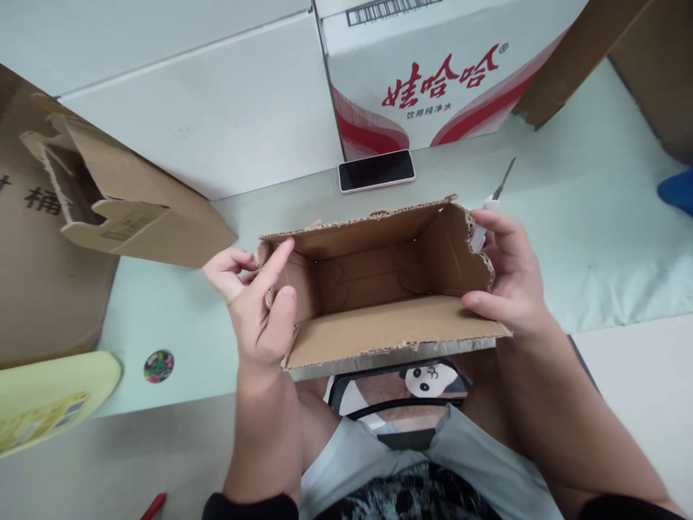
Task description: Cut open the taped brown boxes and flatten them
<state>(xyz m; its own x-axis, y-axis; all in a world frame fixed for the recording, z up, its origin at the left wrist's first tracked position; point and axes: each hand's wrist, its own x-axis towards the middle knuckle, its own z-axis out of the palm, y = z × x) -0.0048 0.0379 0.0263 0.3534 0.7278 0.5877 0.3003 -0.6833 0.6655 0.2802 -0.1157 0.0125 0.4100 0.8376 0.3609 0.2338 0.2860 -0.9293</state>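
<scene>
An open-topped brown cardboard box point(368, 278) with rough, cut edges is in front of me, its hollow inside facing up. My left hand point(263, 307) grips its left end, index finger along the far rim and thumb by the near corner. At the right end, my right hand point(509, 274) has its thumb on the near panel and its fingers on the outside of the wavy-edged end. A knife point(504, 179) with a white handle and thin blade sticks up from behind the right fingers, blade pointing away; part of its handle shows against the box.
Behind lie a phone point(376, 171) and a white-and-red carton point(422, 94). Another cut cardboard box point(157, 195) stands left. A round colourful sticker point(159, 366), a pale yellow object point(54, 397), a blue object point(676, 191) and a panda-print item point(427, 379) are around.
</scene>
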